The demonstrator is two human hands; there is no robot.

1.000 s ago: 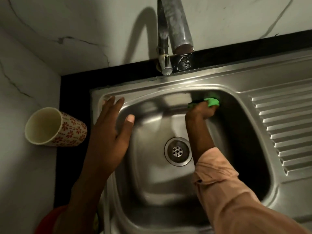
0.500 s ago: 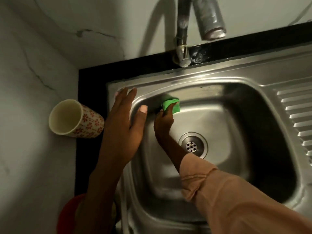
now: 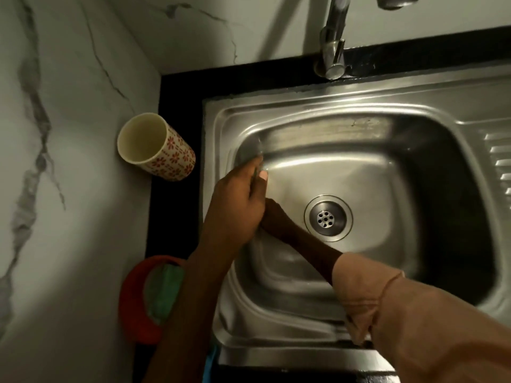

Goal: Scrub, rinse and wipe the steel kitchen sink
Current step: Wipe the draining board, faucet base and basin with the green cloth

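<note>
The steel sink (image 3: 331, 106) fills the middle and right of the head view, with its round drain (image 3: 328, 218) in the basin floor. My left hand (image 3: 237, 200) lies over the basin's left wall with its fingers straight and pointing to the far left corner. My right hand (image 3: 275, 217) reaches under it to that same wall; only its back and wrist show. Its fingers are hidden by my left hand, and so is the green scrub pad.
A steel tap (image 3: 331, 51) rises from the back rim. A flower-patterned cup (image 3: 157, 147) stands on the black counter left of the sink. A red bowl (image 3: 132, 299) holding a green cloth (image 3: 163, 294) sits nearer me. The ribbed drainboard (image 3: 500, 167) lies at the right.
My right hand swept with the green pad from the back right wall, along the back, to the left wall, and slid under my left hand. The view shifted left.
</note>
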